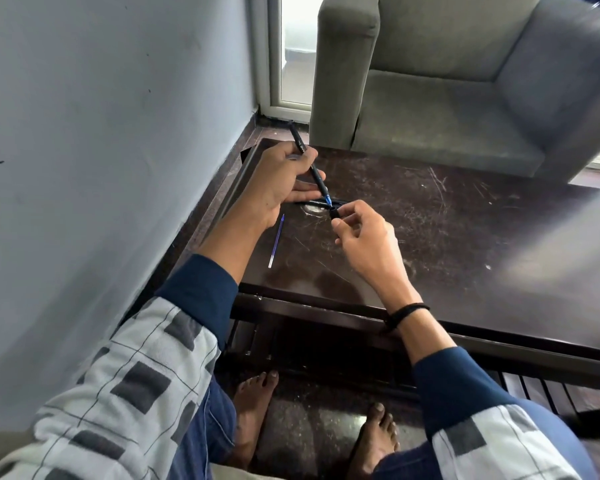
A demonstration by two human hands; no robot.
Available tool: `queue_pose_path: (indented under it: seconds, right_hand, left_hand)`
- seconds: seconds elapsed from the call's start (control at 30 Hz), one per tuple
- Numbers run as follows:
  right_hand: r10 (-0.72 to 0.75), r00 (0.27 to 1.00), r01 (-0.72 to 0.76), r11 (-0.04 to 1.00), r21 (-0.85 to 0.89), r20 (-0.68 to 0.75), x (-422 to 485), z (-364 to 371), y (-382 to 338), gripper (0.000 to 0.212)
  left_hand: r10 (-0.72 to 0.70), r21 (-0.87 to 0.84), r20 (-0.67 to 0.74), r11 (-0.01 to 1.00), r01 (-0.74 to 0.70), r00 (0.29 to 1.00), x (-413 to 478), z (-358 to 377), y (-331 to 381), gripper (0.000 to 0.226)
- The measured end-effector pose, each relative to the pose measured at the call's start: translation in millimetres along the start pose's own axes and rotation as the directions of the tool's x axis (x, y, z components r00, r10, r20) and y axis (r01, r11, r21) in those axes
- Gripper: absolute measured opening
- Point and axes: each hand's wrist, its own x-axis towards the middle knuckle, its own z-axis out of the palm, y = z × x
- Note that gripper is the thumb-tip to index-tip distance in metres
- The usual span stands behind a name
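Note:
My left hand (280, 181) grips a black pen barrel (300, 144) that slants down to the right, with a blue refill tip sticking out of its lower end. My right hand (362, 237) pinches a small black pen tip piece (335, 214) between thumb and forefinger, just below that blue tip. Both hands hover over the dark wooden table (464, 237). A loose blue refill (276, 241) lies on the table under my left wrist. Another black pen part (317, 202) lies flat behind the hands.
A grey armchair (464, 81) stands beyond the table's far edge. A pale wall (101, 150) runs close along the left side. My bare feet (253, 410) rest on the floor under the table's near edge. The tabletop is scratched.

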Motion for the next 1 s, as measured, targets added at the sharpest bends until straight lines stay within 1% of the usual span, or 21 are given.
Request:
queue_pose_path:
  seconds: [0.13, 0.33, 0.47, 0.6, 0.7, 0.87, 1.0]
  right_hand:
    - [-0.026, 1.0, 0.025, 0.998, -0.055, -0.001, -2, 0, -3, 0.004]
    - [-0.026, 0.999, 0.025, 0.999, -0.039, -0.025, -3, -1, -5, 0.006]
    - [-0.001, 0.999, 0.0, 1.0, -0.021, -0.039, -2, 0, -4, 0.008]
    - [0.036, 0.995, -0.038, 0.999, -0.01, -0.097, 0, -2, -1, 0.007]
    - [0.05, 0.992, -0.054, 0.998, -0.035, -0.115, 1, -4, 1, 0.006]
    - [0.065, 0.989, -0.082, 0.988, -0.128, -0.131, -2, -6, 7, 0.01]
    - [0.046, 0.988, -0.07, 0.983, -0.167, -0.145, 0, -8, 7, 0.011]
  left_hand:
    - [0.015, 0.018, 0.013, 1.0, -0.015, 1.0, -1, 2, -1, 0.025]
    - [0.019, 0.048, 0.044, 0.999, -0.021, 0.999, -2, 5, -4, 0.02]
    - [0.027, 0.066, 0.073, 0.997, -0.032, 0.997, -5, 10, -7, 0.012]
    - [0.004, 0.085, 0.118, 0.996, -0.014, 0.993, -8, 18, -12, 0.009]
    - [-0.006, 0.078, 0.119, 0.997, -0.004, 0.993, -9, 24, -17, 0.005]
    - [-0.025, 0.053, 0.116, 0.998, 0.019, 0.993, -12, 32, -25, 0.002]
    - [-0.016, 0.027, 0.098, 1.0, 0.014, 0.995, -12, 34, -28, 0.003]
